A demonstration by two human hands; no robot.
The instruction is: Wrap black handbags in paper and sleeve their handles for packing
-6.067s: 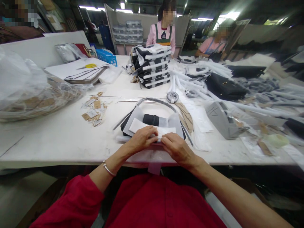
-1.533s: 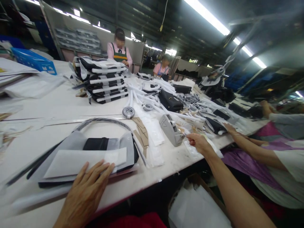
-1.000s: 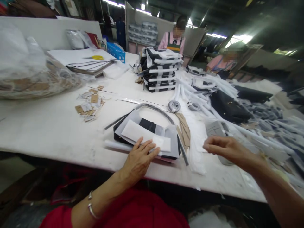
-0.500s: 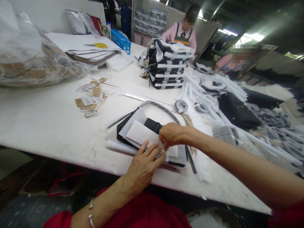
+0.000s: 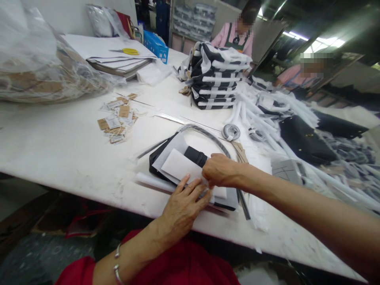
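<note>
1. The right hand (image 5: 221,170) is curled at the white pad (image 5: 178,163); whether it pinches anything, I cannot tell
2. The left hand (image 5: 182,202) lies spread on the pad, clasping nothing
3. Beneath both, the black bag (image 5: 159,157) lies near the front edge of the table (image 5: 74,138)
4. The right hand has come over from the dispenser (image 5: 287,171), so work seems centred on the pad again, the left steadying

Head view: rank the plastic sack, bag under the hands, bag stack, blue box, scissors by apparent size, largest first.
1. Plastic sack, partly cut off
2. Bag and bag stack, too alike to rank
3. Blue box
4. Scissors
</note>
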